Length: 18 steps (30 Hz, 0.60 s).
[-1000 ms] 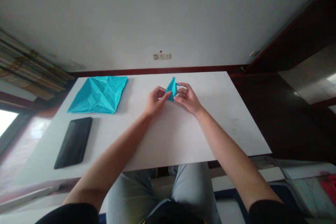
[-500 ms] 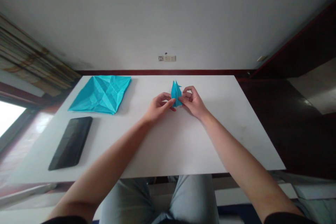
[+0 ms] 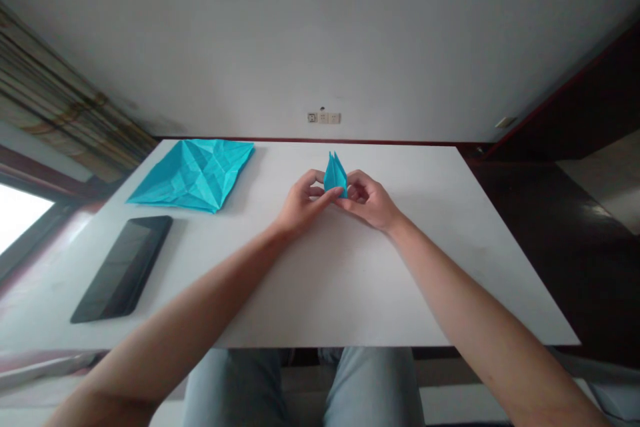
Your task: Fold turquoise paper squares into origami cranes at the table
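Observation:
A small folded piece of blue paper (image 3: 335, 175) stands upright above the middle of the white table (image 3: 320, 280), its two points facing up. My left hand (image 3: 303, 203) pinches its lower left side with thumb and fingers closed. From the other side my right hand (image 3: 370, 200) pinches its lower right edge. The two hands meet under the paper, whose bottom part is hidden by my fingers.
A larger creased blue sheet (image 3: 193, 173) lies flat at the far left of the table. A black tablet (image 3: 123, 267) lies near the left front edge. A wall with a socket strip (image 3: 324, 118) runs behind the table; dark floor lies to the right.
The folded paper has turned from tilted to upright between my hands, and my fingers have closed in tighter at its base. The camera view has shifted slightly.

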Tool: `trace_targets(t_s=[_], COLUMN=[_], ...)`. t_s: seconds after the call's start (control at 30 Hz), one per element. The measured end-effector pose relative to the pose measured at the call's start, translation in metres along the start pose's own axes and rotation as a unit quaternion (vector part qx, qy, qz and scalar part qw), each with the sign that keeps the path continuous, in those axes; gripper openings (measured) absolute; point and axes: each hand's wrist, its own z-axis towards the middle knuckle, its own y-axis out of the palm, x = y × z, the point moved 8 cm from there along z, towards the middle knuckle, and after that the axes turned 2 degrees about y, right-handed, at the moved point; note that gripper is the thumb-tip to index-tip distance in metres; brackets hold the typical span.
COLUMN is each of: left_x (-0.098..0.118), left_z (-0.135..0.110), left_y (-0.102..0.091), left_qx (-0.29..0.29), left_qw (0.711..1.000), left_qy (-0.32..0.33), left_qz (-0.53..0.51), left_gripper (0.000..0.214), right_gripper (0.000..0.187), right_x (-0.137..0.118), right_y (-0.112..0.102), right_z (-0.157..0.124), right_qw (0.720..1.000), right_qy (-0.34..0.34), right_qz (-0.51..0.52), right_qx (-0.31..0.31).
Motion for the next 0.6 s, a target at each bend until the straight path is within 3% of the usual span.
trace_targets(t_s=[0.13, 0.33, 0.47, 0.6], left_x=[0.012, -0.001, 0.003, 0.004], left_z=[0.003, 0.003, 0.002, 0.002], left_y=[-0.003, -0.004, -0.012, -0.009], left_qx=[0.015, 0.013, 0.059, 0.047], left_qw=[0.997, 0.999, 0.995, 0.993], left_qy=[0.062, 0.009, 0.058, 0.1], left_qz=[0.047, 0.027, 0.058, 0.044], left_gripper=[0.058, 0.059, 0.056, 0.054], right_gripper=[0.059, 0.061, 0.059, 0.051], right_x=[0.006, 0.009, 0.008, 0.006], right_y=[-0.001, -0.006, -0.008, -0.006], right_z=[0.002, 0.004, 0.006, 0.005], right_qw=[1.0, 0.999, 0.998, 0.999], right_qy=[0.0, -0.036, -0.046, -0.034], right_qz=[-0.004, 0.006, -0.002, -0.031], right_qx=[-0.005, 0.034, 0.046, 0.025])
